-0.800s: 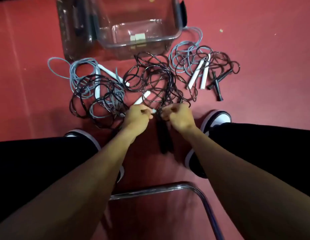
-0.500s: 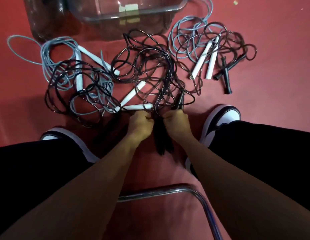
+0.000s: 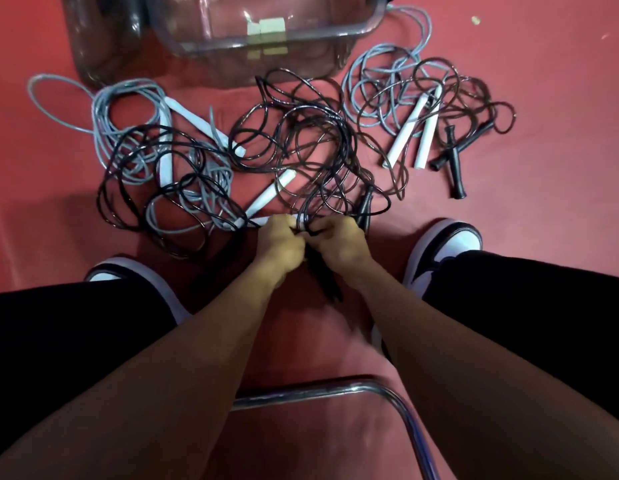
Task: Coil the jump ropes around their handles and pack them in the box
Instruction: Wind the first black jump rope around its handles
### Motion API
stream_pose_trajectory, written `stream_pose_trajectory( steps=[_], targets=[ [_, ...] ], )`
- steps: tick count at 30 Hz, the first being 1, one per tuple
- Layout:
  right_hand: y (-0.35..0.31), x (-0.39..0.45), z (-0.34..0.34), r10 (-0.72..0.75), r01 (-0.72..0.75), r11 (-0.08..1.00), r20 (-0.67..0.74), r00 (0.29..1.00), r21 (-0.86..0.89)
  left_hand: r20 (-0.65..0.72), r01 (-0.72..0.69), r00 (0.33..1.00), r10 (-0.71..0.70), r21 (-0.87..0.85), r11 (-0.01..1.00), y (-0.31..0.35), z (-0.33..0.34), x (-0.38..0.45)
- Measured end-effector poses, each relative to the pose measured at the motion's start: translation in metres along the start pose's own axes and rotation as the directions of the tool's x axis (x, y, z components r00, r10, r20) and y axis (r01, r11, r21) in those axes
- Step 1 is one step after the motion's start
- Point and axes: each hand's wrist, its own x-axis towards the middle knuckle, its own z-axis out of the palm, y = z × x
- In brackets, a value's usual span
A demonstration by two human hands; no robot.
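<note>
A tangle of black jump rope (image 3: 301,143) lies on the red floor in front of me. My left hand (image 3: 279,242) and my right hand (image 3: 339,242) are side by side at its near edge, both curled around the black rope. Black handles (image 3: 327,282) hang down between my wrists, and another black handle (image 3: 365,207) sticks up beside my right hand. Grey ropes with white handles (image 3: 197,116) lie at the left, and more at the right (image 3: 410,129) beside a pair of black handles (image 3: 455,161). The clear plastic box (image 3: 266,46) stands behind the pile.
A clear lid (image 3: 103,39) leans beside the box at the left. My two shoes (image 3: 443,244) flank the hands on the floor. A chrome chair frame (image 3: 335,393) runs beneath my forearms. The floor is red all around.
The view shifted, so the pile sits lower and nearer. My hands closed together on the black rope, and the black handles now hang between them.
</note>
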Motion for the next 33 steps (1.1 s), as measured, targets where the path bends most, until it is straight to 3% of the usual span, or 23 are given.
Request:
stream_pose_trajectory(
  steps=[4, 7, 16, 25, 33],
  targets=[
    [-0.018, -0.01, -0.005, -0.002, 0.0, 0.998, 0.028, 1.0, 0.069, -0.044, -0.041, 0.998, 0.038, -0.077, 0.996, 0.017, -0.017, -0.015],
    [-0.039, -0.024, -0.021, -0.018, 0.001, 0.97, 0.066, 0.998, 0.243, -0.095, -0.061, 0.994, 0.049, -0.133, 0.989, 0.033, -0.027, -0.026],
    [-0.103, -0.07, -0.074, -0.124, 0.11, 0.959, 0.037, 0.992, 0.263, -0.045, -0.296, 0.955, 0.293, -0.186, 0.937, 0.096, -0.057, -0.086],
    [-0.179, -0.158, -0.136, -0.281, 0.254, 0.84, -0.017, 0.96, 0.479, -0.012, -0.555, 0.831, 0.556, -0.086, 0.828, 0.161, -0.107, -0.164],
    [-0.245, -0.229, -0.155, -0.44, 0.355, 0.744, 0.014, 0.898, 0.566, 0.014, -0.63, 0.776, 0.63, 0.022, 0.776, 0.213, -0.171, -0.243]
  ],
)
